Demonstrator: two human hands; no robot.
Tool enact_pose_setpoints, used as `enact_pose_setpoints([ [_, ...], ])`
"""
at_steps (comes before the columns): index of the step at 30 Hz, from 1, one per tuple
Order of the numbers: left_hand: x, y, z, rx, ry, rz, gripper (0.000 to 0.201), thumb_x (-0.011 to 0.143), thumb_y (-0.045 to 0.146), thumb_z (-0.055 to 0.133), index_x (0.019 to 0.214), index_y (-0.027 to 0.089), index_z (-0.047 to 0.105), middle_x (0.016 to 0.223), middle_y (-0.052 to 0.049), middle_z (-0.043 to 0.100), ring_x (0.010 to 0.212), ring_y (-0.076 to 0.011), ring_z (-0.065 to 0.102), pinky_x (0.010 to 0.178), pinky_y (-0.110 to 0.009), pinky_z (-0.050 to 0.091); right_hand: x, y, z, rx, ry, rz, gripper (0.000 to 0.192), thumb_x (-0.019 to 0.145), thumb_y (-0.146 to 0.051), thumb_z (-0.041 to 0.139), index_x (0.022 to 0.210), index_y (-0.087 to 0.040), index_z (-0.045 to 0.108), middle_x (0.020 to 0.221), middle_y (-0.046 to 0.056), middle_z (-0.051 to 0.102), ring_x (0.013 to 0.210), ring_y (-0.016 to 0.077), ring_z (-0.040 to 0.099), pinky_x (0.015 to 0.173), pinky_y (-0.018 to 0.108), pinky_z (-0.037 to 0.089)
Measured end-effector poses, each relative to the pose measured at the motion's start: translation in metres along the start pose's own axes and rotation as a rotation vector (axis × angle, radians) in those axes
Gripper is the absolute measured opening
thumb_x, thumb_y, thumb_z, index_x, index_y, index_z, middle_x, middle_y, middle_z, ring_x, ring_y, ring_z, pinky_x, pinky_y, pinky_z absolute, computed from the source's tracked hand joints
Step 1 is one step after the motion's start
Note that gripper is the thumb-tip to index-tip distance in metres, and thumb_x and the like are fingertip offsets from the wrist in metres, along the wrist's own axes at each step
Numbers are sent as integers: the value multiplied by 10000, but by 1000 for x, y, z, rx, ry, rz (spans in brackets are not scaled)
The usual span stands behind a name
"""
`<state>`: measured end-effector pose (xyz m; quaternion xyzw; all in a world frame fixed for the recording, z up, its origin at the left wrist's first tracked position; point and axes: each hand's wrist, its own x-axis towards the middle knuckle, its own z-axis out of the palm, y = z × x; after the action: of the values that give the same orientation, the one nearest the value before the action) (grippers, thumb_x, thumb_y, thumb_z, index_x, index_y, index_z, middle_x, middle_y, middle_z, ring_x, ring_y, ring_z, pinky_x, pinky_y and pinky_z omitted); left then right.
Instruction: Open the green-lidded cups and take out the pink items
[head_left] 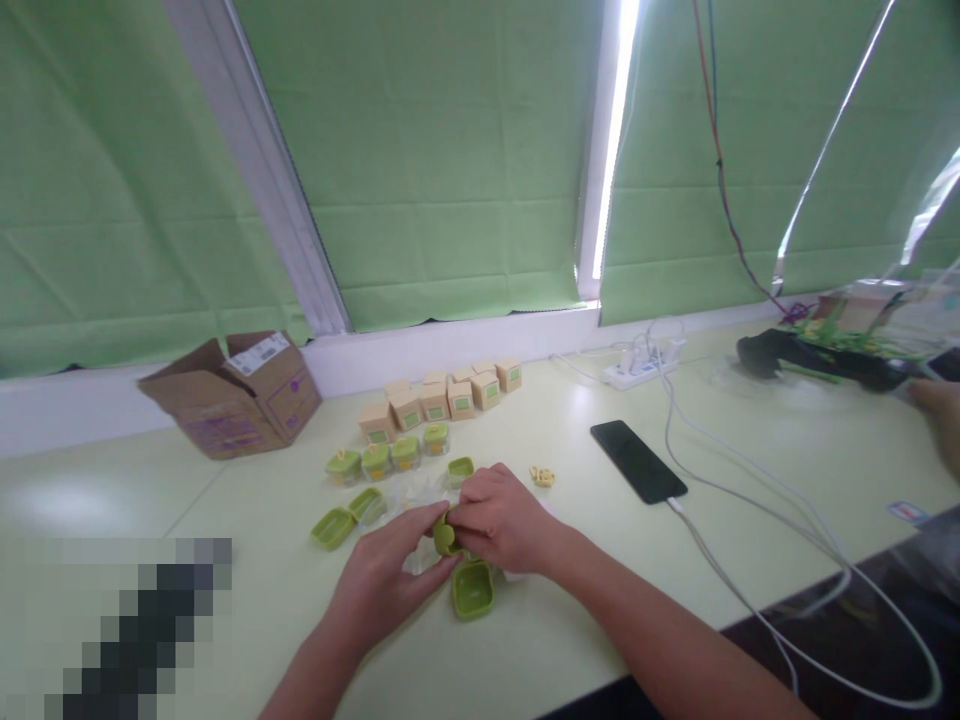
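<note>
A small green lid (pixel 442 536) is tilted up between my hands. My left hand (pixel 386 565) pinches its edge between thumb and fingers. The closed fingers of my right hand (pixel 501 518) press on the same lid from the other side, partly hiding it. Just below lies another green square lid (pixel 472 592), hollow side up. More green lids lie to the left (pixel 334 528) and behind my right hand (pixel 460 468). Clear plastic shows around my hands, its shape hard to make out. Little yellow pieces (pixel 542 477) rest to the right.
Several green-lidded clear containers (pixel 377 461) stand in a row before small tan cartons (pixel 435 402). An open cardboard box (pixel 247 400) is at back left. Rightward are a phone (pixel 637 460) with a cable and a power strip (pixel 641 372). Another person's hand (pixel 937 405) reaches in at far right.
</note>
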<state>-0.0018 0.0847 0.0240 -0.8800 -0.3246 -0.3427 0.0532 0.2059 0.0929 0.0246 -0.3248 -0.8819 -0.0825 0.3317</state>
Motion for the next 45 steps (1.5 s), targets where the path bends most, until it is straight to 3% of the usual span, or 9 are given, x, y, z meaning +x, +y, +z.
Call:
enact_pose_setpoints([
  [7, 4, 6, -1, -64, 1, -31, 388, 800, 238, 640, 1174, 204, 542, 975, -45, 702, 667, -126, 651, 683, -266, 560, 0, 0, 1, -16, -4, -17, 153, 873, -286, 547, 762, -200, 607, 729, 8, 541, 749, 150, 451, 714, 318, 274],
  [18, 3, 2, 0, -65, -3, -30, 397, 794, 223, 644, 1176, 202, 534, 1031, -64, 695, 768, -150, 679, 710, -260, 567, 0, 4, 6, -43, 63, -13, 208, 878, -365, 561, 765, -214, 650, 739, 10, 556, 736, 151, 446, 703, 322, 270],
  [25, 3, 3, -1, -77, -32, -50, 409, 793, 206, 623, 1188, 218, 521, 977, -43, 692, 657, -118, 628, 657, -261, 545, 0, 5, 9, -71, 68, -46, 171, 837, -315, 582, 718, -199, 621, 717, 10, 541, 711, 150, 444, 686, 329, 277],
  [32, 9, 8, -7, -109, 1, -62, 369, 783, 215, 628, 1138, 201, 529, 1002, -61, 654, 671, -123, 592, 670, -283, 532, 1, 1, -3, 102, 60, -21, 115, 856, -249, 519, 850, -182, 613, 806, 32, 578, 785, 154, 510, 741, 310, 345],
  [36, 11, 9, -8, -87, 27, -58, 352, 768, 235, 656, 1097, 200, 538, 973, -57, 652, 782, -167, 618, 712, -302, 531, 2, -1, -10, 197, 67, -14, 114, 858, -222, 495, 871, -184, 602, 807, 38, 584, 806, 166, 528, 755, 315, 379],
  [41, 7, 4, -8, -31, 27, -55, 344, 756, 259, 664, 1079, 192, 565, 1000, -70, 669, 908, -214, 640, 816, -349, 523, 1, 0, -21, 361, 186, 81, 152, 890, -214, 453, 941, -174, 590, 889, 67, 586, 858, 171, 542, 800, 315, 432],
  [45, 5, 2, -7, -12, 1, -66, 360, 748, 285, 659, 1086, 193, 576, 1022, -84, 667, 935, -236, 634, 839, -385, 515, 0, 11, -26, 321, 224, 215, 176, 906, -212, 456, 980, -173, 611, 894, 66, 578, 851, 173, 543, 793, 319, 440],
])
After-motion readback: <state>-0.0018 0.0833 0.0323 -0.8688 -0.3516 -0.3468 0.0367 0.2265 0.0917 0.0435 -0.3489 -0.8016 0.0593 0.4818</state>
